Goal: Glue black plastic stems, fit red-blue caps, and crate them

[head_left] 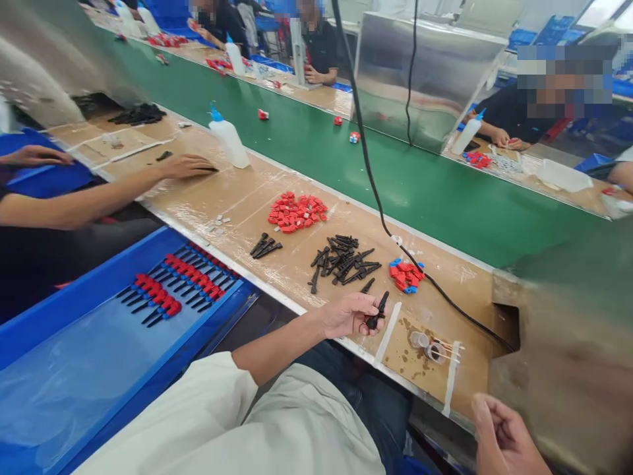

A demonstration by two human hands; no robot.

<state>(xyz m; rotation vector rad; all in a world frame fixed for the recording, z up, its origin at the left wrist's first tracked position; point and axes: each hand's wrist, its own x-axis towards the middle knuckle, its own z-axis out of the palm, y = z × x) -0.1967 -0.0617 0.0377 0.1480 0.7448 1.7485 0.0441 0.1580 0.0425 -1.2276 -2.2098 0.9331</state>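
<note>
My left hand (353, 314) is closed on a slim black plastic part (378, 310), held upright between thumb and fingers over the front edge of the table. Just behind it lies one loose black part, and beyond that a pile of similar black parts (341, 260). My right hand (509, 437) is at the lower right, off the table edge, its fingers curled in toward the thumb; whatever it may hold is hidden. Between the hands, small clear cups (435, 353) with white-stemmed sticks (451, 348) stand on a stained board (403, 359).
Red pieces (297, 212) and a red-and-blue heap (406, 275) lie on the table. A black cable (373, 178) hangs across it. At left is a blue tray (148, 389) with rows of red-and-black assemblies. A co-worker's hand (188, 166) rests near a white bottle (231, 142).
</note>
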